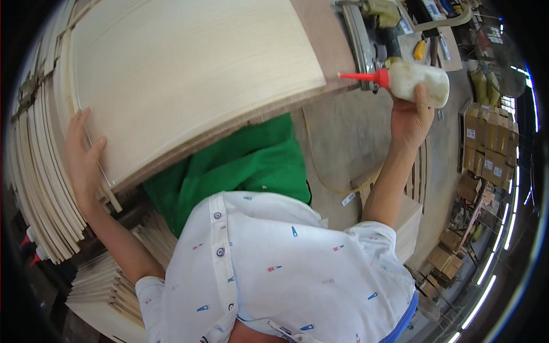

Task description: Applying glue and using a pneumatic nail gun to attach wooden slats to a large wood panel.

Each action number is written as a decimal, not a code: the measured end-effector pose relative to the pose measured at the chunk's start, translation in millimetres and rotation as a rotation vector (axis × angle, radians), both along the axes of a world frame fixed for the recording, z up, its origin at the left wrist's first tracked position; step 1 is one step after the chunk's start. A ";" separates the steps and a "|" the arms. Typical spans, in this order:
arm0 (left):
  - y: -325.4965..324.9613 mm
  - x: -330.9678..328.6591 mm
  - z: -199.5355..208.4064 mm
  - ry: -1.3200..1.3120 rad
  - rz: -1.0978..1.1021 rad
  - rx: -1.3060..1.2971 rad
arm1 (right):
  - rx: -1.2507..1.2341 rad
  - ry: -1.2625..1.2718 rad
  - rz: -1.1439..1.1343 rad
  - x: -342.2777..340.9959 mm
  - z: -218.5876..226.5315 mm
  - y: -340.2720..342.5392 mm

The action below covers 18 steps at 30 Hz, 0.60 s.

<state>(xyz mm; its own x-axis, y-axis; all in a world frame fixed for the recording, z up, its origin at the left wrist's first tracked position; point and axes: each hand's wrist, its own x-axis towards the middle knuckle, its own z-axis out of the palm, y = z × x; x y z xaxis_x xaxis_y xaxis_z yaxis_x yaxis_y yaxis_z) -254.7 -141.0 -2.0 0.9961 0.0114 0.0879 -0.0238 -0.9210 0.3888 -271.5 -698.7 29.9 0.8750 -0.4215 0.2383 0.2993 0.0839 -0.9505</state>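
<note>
Head view: right hand [413, 117] has its grip wrapped around a white bottle [420, 81], held sideways, red nozzle [366, 76] pointing left near the pale wood panel's [194, 68] right corner. Left hand [83, 151] at panel's left edge, grip loose, fingers extended. Panel lies on table [325, 34]; wood strips [43, 171] stacked left.

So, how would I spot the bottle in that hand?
Start at the pale board filling the upper left. Past its right end, the right hand holds a whitish bottle. Its long red nozzle, pointing left, sets it apart from the yellow tool beyond.
</note>
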 end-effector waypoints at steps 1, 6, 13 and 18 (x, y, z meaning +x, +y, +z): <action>-1.7 -5.7 3.1 -0.027 0.006 0.005 | 0.154 0.012 0.010 1.9 -0.3 -1.0; -9.4 -7.6 -2.3 -0.070 0.196 -0.342 | 0.450 0.050 0.015 39.2 5.1 -6.0; 21.4 -30.8 -9.7 -0.157 0.360 -0.382 | -0.844 0.173 0.132 172.6 71.7 24.5; 10.8 -12.8 -25.5 -0.281 0.285 -0.165 | -1.913 0.227 0.147 269.7 61.5 -23.3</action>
